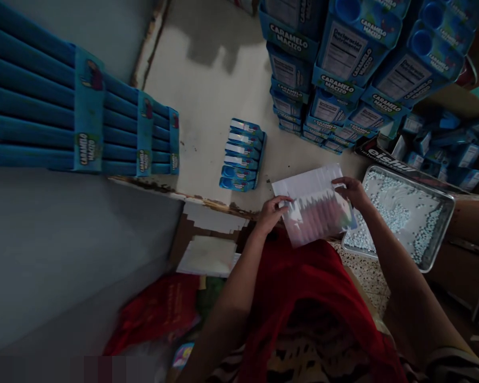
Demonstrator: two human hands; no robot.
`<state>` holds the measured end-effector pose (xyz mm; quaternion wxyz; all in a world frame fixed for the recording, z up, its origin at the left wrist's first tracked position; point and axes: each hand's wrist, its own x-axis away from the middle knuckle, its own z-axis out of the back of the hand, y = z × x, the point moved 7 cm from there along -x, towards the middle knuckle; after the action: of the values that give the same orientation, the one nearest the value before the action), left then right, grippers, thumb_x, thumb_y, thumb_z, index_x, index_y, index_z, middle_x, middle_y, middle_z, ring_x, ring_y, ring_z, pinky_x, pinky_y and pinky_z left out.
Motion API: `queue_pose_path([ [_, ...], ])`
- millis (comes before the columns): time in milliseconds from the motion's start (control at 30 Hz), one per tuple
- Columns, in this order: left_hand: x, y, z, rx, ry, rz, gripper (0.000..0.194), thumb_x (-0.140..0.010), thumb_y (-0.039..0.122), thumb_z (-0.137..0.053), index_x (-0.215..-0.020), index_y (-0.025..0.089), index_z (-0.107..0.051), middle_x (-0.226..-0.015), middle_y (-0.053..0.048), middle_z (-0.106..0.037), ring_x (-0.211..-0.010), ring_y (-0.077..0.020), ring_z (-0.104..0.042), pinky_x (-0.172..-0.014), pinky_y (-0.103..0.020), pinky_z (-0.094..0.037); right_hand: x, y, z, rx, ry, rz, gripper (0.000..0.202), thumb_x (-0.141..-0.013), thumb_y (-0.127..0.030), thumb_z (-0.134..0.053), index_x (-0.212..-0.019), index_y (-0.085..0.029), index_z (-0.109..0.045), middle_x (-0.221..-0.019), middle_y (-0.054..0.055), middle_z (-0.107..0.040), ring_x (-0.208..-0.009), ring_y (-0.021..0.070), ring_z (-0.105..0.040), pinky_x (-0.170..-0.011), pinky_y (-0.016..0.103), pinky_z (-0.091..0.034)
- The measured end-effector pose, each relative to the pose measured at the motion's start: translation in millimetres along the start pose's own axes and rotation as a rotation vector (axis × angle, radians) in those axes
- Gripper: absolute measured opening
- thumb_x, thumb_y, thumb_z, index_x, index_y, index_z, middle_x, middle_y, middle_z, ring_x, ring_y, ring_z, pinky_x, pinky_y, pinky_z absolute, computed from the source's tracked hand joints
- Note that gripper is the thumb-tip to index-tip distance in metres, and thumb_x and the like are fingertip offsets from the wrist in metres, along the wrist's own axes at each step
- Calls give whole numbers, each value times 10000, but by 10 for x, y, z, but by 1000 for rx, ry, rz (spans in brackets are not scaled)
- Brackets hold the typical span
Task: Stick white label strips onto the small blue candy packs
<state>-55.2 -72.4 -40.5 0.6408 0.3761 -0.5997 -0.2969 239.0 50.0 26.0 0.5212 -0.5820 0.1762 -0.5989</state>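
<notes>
A clear plastic bag [316, 215], with a white upper part and a row of pinkish-red shapes showing in its lower part, is held in front of my red apron [303, 276]. My left hand [272, 213] pinches the bag's left edge between thumb and fingers. On its right side, near the upper corner, my right hand [350, 192] grips the same bag. What exactly lies inside the bag I cannot make out. Just beyond my left hand, a row of several small blue candy boxes [241, 156] lies on the pale tabletop [207, 101].
Tall stacks of blue candy boxes [341, 53] rise at the back right, and more [83, 111] extend at the left. Small pale-blue candies lie in a metal tray [450, 213] at my right. Behind it, a carton [383, 154] holds loose blue boxes. The table edge [199, 200] is chipped.
</notes>
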Motion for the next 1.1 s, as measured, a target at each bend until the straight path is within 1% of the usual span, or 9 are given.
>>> queue_pose_path([
  [100, -12, 76, 42, 55, -88, 87, 542, -587, 325, -923, -1095, 175, -807, -840, -13, -743, -698, -155, -635, -644, -245, -480, 91, 2, -8, -62, -63, -71, 595, -647, -440, -885, -1179, -188, -800, -810, 1, -741, -654, 152, -587, -648, 289, -475],
  [267, 23, 149, 84, 184, -14, 167, 661, -556, 355, -962, -1168, 148, -824, -782, -37, -772, -667, -169, -670, -679, -289, -541, 162, 31, 16, -40, -87, -55, 633, -610, -478, -943, -1170, -200, -842, -880, 19, -795, -771, 202, -681, -767, 343, -563],
  [500, 134, 531, 214, -195, 176, -138, 328, -757, 359, -856, -1049, 209, -864, -942, -62, -783, -875, -214, -691, -870, -354, -573, 301, -196, -18, 455, 96, 185, 335, -905, -434, -778, -1178, -255, -853, -870, 56, -663, -804, 213, -603, -806, 371, -530],
  [600, 253, 816, 258, -418, 282, -287, 181, -842, 370, -804, -930, 224, -864, -945, -86, -712, -980, -257, -672, -970, -422, -548, 408, -449, -7, 629, 253, 310, 277, -983, -455, -685, -1032, -255, -870, -1066, 123, -650, -1045, 285, -610, -970, 447, -511],
  [667, 380, 1077, 308, -574, 338, -372, 162, -858, 380, -800, -868, 224, -846, -1035, -113, -685, -1077, -297, -648, -1048, -478, -502, 460, -630, -8, 667, 254, 370, 309, -1019, -457, -628, -962, -245, -845, -1167, 138, -677, -1156, 308, -599, -1040, 469, -477],
  [767, 558, 1477, 317, -708, 212, -444, 137, -913, 366, -757, -883, 237, -795, -1113, -106, -698, -1156, -322, -638, -1168, -538, -391, 472, -849, -54, 497, 2, 372, 315, -1047, -456, -577, -974, -233, -787, -1006, 85, -752, -980, 248, -664, -913, 375, -507],
  [900, 534, 1722, 177, -532, -29, -380, 286, -806, 348, -887, -1050, 258, -768, -989, -73, -743, -1136, -343, -674, -1134, -508, -393, 388, -1013, -73, 268, -235, 284, 331, -1016, -522, -615, -961, -232, -765, -916, 42, -767, -861, 209, -677, -805, 309, -490],
  [1000, 222, 1590, -111, -418, -142, -291, 299, -662, 238, -967, -906, 237, -795, -840, -74, -730, -1084, -358, -692, -976, -397, -450, 253, -977, -162, 323, -309, 265, 387, -1033, -543, -578, -970, -216, -775, -930, 66, -784, -875, 223, -687, -817, 331, -483],
  [1100, -111, 1304, -468, -512, -318, -197, 81, -737, 218, -886, -741, 230, -806, -714, -69, -716, -870, -304, -707, -830, -341, -440, 152, -933, -272, 639, -223, 330, 383, -1035, -538, -598, -1104, -219, -797, -1105, 117, -812, -1042, 278, -686, -938, 403, -451],
])
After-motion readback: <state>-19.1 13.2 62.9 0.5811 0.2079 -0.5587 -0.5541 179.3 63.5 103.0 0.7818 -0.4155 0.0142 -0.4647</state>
